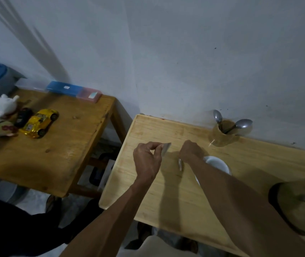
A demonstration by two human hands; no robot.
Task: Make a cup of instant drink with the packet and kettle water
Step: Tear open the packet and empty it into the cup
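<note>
Over the light wooden table (166, 191), my left hand (147, 158) pinches a small silvery packet (166, 148) by its edge. My right hand (191, 151) is just to the right, fingers closed on a thin silvery strip (180, 164) that hangs below it; it looks like a torn-off piece of the packet, but I cannot tell for sure. A white cup (216, 163) stands right beside my right wrist, partly hidden by the forearm. No kettle is in view.
A wooden holder (223, 134) with two metal spoons stands at the back by the wall. A second, darker table (64, 145) on the left carries a yellow toy car (39, 123), plush toys and plastic boxes. A blurred dark-rimmed object (300, 206) sits at the right edge.
</note>
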